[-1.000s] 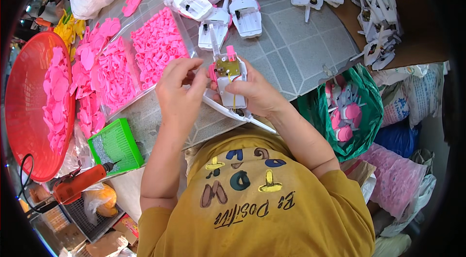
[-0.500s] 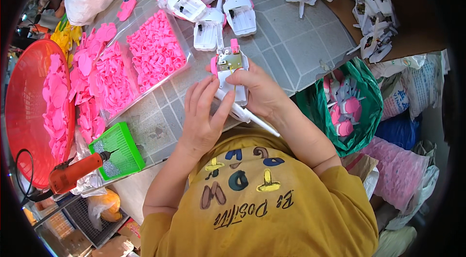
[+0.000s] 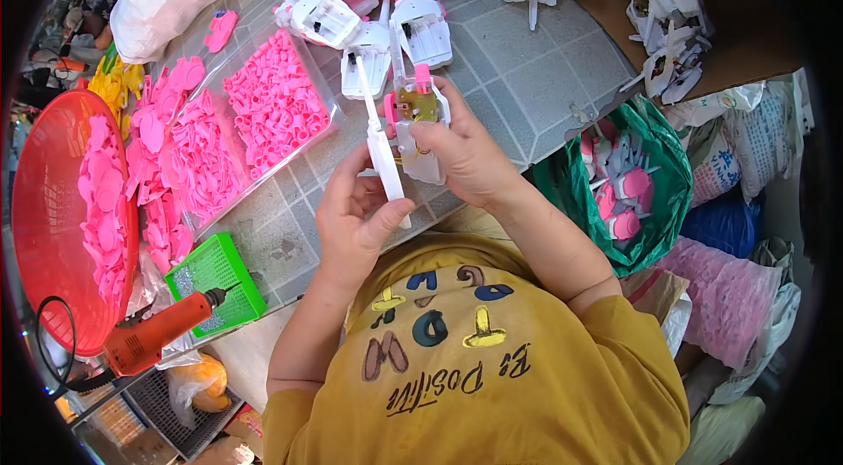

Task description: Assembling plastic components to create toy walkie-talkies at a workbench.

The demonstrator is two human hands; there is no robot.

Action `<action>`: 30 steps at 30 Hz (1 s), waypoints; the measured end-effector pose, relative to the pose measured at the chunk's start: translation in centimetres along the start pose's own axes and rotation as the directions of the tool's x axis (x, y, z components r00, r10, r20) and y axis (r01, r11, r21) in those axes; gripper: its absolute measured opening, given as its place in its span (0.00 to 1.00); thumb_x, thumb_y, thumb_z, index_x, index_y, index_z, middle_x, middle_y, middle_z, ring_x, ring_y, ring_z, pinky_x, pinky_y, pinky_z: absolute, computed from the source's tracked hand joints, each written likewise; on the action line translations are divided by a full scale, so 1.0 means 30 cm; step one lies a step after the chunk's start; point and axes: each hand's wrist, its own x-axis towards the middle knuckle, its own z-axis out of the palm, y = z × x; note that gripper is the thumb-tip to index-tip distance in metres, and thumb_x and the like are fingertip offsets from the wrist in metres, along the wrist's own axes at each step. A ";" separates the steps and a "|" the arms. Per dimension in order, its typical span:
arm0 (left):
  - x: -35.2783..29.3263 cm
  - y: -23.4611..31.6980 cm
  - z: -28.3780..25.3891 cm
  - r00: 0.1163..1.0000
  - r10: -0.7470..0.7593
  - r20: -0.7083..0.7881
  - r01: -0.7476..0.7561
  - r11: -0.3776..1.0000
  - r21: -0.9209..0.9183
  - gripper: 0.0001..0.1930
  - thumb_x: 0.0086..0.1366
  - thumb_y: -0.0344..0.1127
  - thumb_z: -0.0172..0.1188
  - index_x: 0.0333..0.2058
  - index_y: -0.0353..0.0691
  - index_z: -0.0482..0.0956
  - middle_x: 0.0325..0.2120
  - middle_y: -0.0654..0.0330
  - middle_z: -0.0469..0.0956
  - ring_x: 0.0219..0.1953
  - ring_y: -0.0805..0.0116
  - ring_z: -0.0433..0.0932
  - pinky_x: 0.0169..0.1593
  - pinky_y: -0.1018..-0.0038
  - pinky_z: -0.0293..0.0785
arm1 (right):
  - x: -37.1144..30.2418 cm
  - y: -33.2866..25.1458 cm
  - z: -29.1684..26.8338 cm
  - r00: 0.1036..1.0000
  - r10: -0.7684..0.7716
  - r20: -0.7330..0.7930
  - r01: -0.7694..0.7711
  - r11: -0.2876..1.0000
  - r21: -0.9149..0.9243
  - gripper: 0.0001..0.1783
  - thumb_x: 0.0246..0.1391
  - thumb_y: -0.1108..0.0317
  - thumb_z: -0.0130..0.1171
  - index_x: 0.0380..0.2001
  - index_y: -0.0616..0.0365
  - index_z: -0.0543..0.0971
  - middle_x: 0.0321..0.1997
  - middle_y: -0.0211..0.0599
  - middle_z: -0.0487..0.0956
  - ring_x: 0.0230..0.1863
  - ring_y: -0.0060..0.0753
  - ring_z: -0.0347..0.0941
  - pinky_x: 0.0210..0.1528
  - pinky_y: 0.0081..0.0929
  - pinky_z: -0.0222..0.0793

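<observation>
Clearly, several containers are ranged around the tiled table [image 3: 505,74]. The red basket [image 3: 48,228] is partly filled with flat pink parts [image 3: 105,193], and the clear tray [image 3: 336,114] is divided between small pink caps [image 3: 277,100] and slender pink pieces [image 3: 202,153]. Tiny greyish bits [image 3: 211,320], too small to be identified, are held in the green basket [image 3: 235,259]. White-and-pink assemblies [image 3: 625,201] are gathered in the green bag [image 3: 659,241], and white frames [image 3: 659,0] are heaped at the cardboard box [image 3: 755,17]. Loose pink parts [image 3: 162,109] are piled between the red basket and the clear tray. Part of the green basket is hidden by the orange drill [image 3: 154,338], whose bit is pointed across it. White housings [image 3: 325,19] are clustered at the table's far side, just beyond the hands, near the white sack [image 3: 180,0]. A white cover [image 3: 384,162] is gripped between the thumb and fingers of the left hand [image 3: 351,219] and is held tilted. The opened pink-and-white unit [image 3: 423,164] is clasped by the right hand [image 3: 470,149], with the thumb laid over the front, below the circuit board [image 3: 423,105]. It is placed just right of the cover; whether the two are touching cannot be told.
</observation>
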 end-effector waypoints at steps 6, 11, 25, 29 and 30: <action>0.024 0.011 0.021 0.999 -0.003 -0.038 0.000 0.998 -0.060 0.37 0.62 0.32 0.69 0.66 0.32 0.60 0.51 0.52 0.75 0.48 0.66 0.79 0.48 0.73 0.78 | 0.001 0.007 0.007 0.999 -0.031 0.037 0.035 0.993 -0.113 0.33 0.63 0.70 0.53 0.67 0.53 0.53 0.54 0.38 0.74 0.52 0.27 0.74 0.53 0.29 0.74; 0.040 -0.012 0.006 0.998 -0.022 -0.053 0.017 0.995 -0.103 0.36 0.65 0.37 0.68 0.67 0.35 0.61 0.53 0.55 0.75 0.50 0.67 0.78 0.51 0.73 0.76 | -0.007 0.001 0.029 1.000 -0.006 0.019 0.010 0.971 -0.240 0.33 0.61 0.71 0.54 0.67 0.55 0.55 0.57 0.37 0.72 0.55 0.26 0.71 0.56 0.28 0.70; 0.045 -0.025 0.001 0.995 -0.069 -0.069 0.050 0.967 -0.251 0.34 0.63 0.37 0.70 0.65 0.36 0.67 0.54 0.59 0.74 0.54 0.69 0.75 0.55 0.73 0.72 | -0.005 0.005 0.070 0.998 -0.068 -0.013 0.052 0.867 -0.495 0.30 0.58 0.69 0.52 0.62 0.63 0.58 0.49 0.44 0.75 0.50 0.33 0.73 0.52 0.32 0.70; 0.041 -0.033 -0.016 0.991 -0.116 -0.063 0.101 0.972 -0.210 0.34 0.63 0.36 0.70 0.64 0.35 0.67 0.55 0.60 0.74 0.54 0.69 0.74 0.54 0.75 0.71 | -0.001 0.015 0.060 0.997 -0.081 0.015 0.075 0.814 -0.577 0.28 0.60 0.70 0.50 0.62 0.63 0.59 0.52 0.44 0.74 0.53 0.32 0.72 0.56 0.30 0.69; 0.041 -0.035 -0.017 0.989 -0.134 -0.070 0.117 0.972 -0.205 0.34 0.63 0.36 0.70 0.64 0.34 0.67 0.54 0.59 0.74 0.53 0.69 0.74 0.53 0.75 0.71 | 0.001 0.024 0.056 0.997 -0.082 0.013 0.074 0.814 -0.576 0.28 0.60 0.70 0.50 0.62 0.63 0.59 0.52 0.44 0.74 0.53 0.32 0.72 0.56 0.30 0.69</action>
